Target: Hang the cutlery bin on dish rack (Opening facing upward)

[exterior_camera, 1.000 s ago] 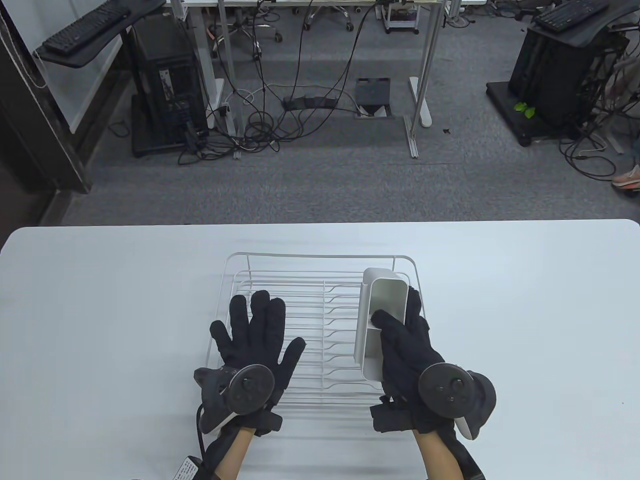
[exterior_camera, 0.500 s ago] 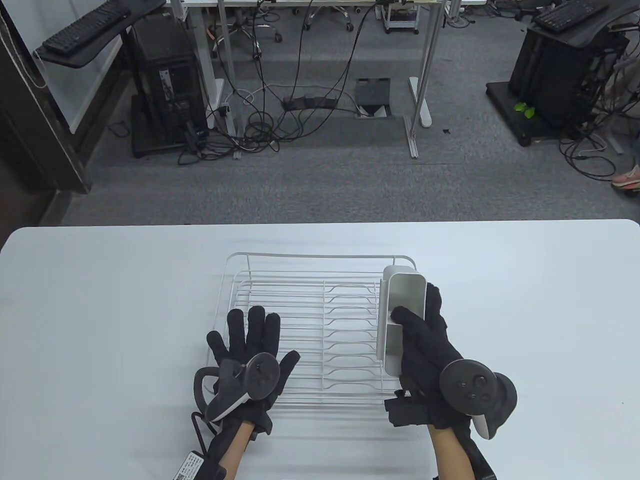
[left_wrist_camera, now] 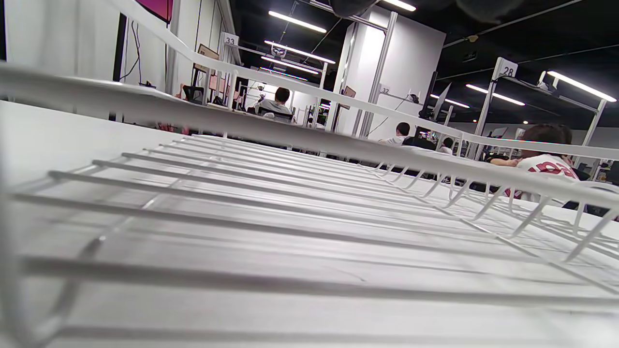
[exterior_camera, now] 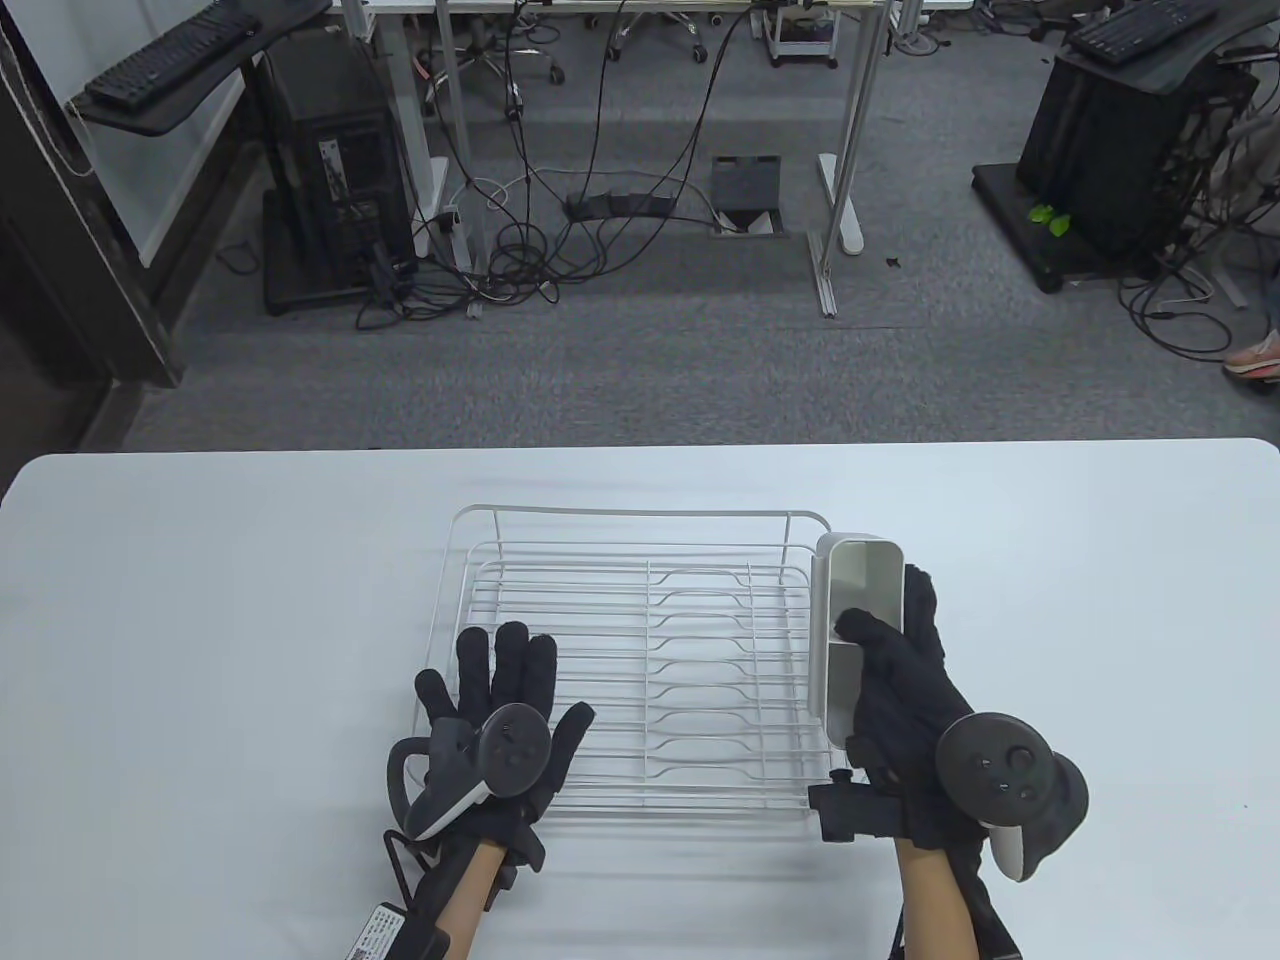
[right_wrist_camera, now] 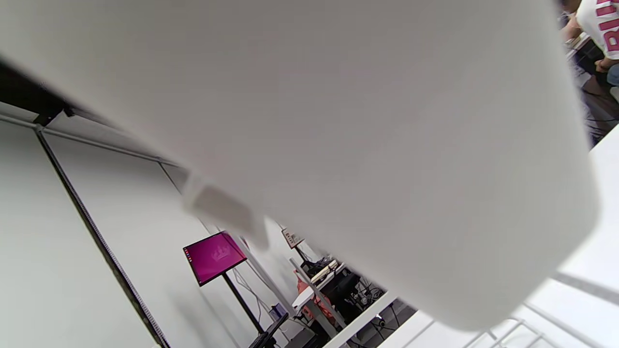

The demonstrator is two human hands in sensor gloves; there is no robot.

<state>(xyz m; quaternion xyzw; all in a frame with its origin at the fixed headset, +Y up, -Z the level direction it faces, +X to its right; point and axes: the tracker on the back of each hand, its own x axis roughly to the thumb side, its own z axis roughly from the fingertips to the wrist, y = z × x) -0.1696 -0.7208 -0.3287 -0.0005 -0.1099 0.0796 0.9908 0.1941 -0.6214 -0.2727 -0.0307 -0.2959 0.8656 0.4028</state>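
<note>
A white wire dish rack stands on the table's middle. My right hand grips the white cutlery bin by its divider, thumb inside and fingers outside. The bin is upright, opening up, at the rack's right rim, on the outer side. The bin's wall fills the right wrist view. My left hand rests flat, fingers spread, on the rack's front left corner. The left wrist view shows the rack wires close up.
The white table extends left and right of the rack. Beyond its far edge lie grey carpet, desk legs and cables. Black computer stands sit at the back right and left.
My right hand has carried the bin to the right, from inside the rack to just outside its right rim. My left hand has slid slightly back toward the front edge.
</note>
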